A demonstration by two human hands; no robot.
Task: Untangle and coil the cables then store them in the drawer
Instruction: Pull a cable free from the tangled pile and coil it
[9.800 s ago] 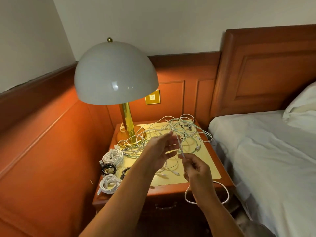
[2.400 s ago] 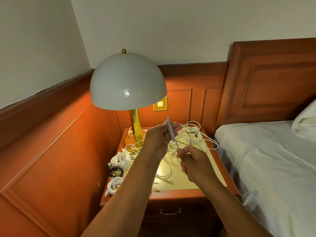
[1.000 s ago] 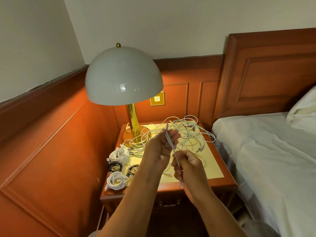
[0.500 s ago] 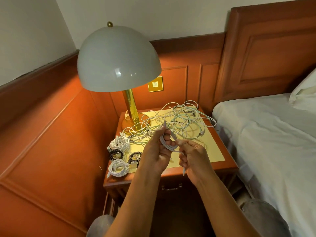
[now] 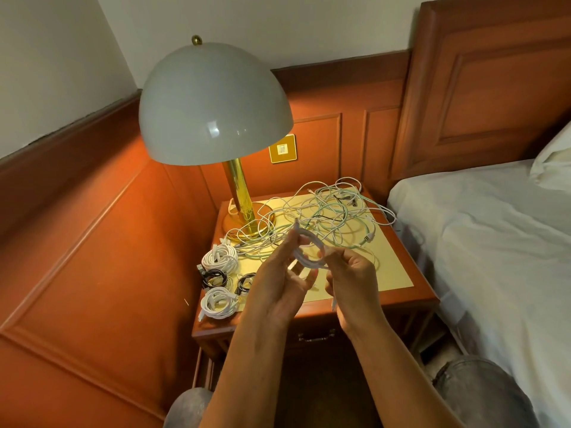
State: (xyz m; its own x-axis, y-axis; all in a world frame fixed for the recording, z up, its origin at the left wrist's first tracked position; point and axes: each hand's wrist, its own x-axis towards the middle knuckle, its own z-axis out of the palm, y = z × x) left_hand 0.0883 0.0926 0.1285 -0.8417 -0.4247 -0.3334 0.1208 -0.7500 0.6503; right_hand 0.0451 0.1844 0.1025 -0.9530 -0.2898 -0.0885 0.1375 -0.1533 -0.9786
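A bedroom corner panelled in reddish wood holds a nightstand [image 5: 414, 299] squeezed between the left wall panelling and a bed [image 5: 494, 257] with white sheets on the right. A yellow mat [image 5: 392, 267] covers most of the nightstand's top. At its back left corner stands a brass lamp [image 5: 213, 106] with a white dome shade. A loose tangle of white and pale green cables [image 5: 327, 211] spreads across the back half, reaching the right edge beside the mattress. Along the left edge lie finished coils: an upper white coil [image 5: 220, 257], two small black coils [image 5: 213, 278], and a lower white coil [image 5: 217, 302] at the front left corner. The drawer [image 5: 315, 335] below the front edge is closed. Above the front of the top, the left hand [image 5: 278, 288] and right hand [image 5: 352, 282] both grasp a partly wound white cable [image 5: 309, 250], its loop pinched between them and one end hanging below the right hand. The front right part of the mat is bare.
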